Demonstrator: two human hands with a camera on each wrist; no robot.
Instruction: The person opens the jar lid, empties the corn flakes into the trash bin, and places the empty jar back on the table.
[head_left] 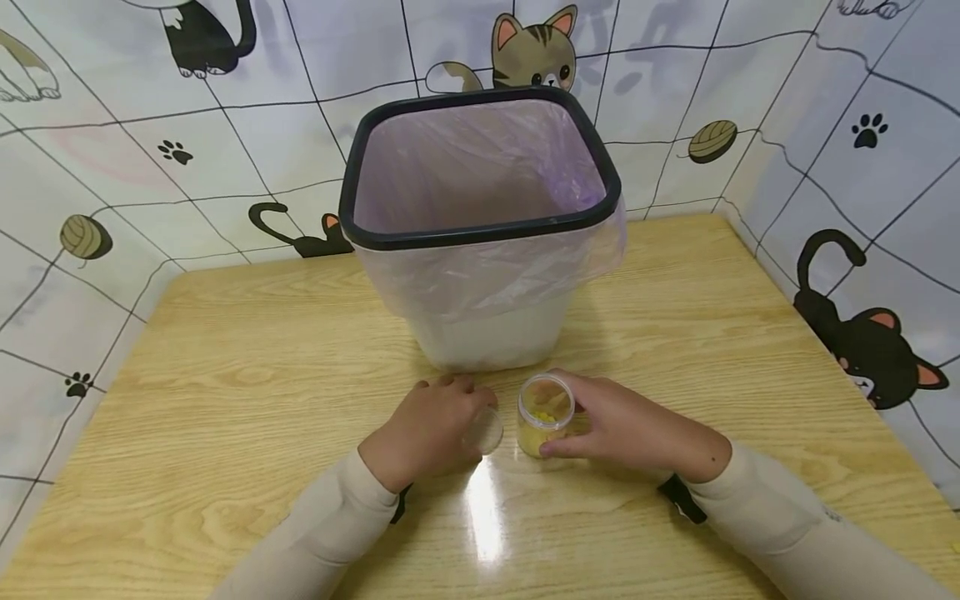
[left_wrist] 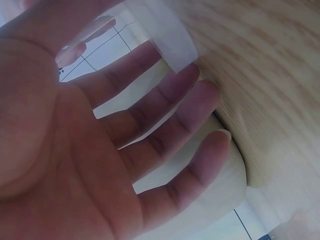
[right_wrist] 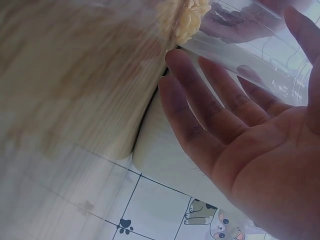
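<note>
My left hand [head_left: 435,427] is low over the table, left of the jar, and pinches a clear round lid [head_left: 491,432] by its edge. In the left wrist view the lid [left_wrist: 167,37] shows as a frosted disc beside the forefinger, the other fingers loosely bent. To the right, my right hand [head_left: 626,421] grips a clear, uncovered jar [head_left: 527,408], thumb at the near side and fingers behind it. Small yellow pieces [head_left: 545,417] lie in the jar's lower part. They look pale and lumpy in the right wrist view, where the yellow pieces [right_wrist: 194,20] sit close to the tabletop.
A white bin [head_left: 491,333] with a black rim [head_left: 480,237] and a pale purple liner [head_left: 480,279] stands just beyond both hands. The wood-grain table [head_left: 247,375] meets walls [head_left: 292,158] printed with cats, paw prints and yarn balls at the back and sides.
</note>
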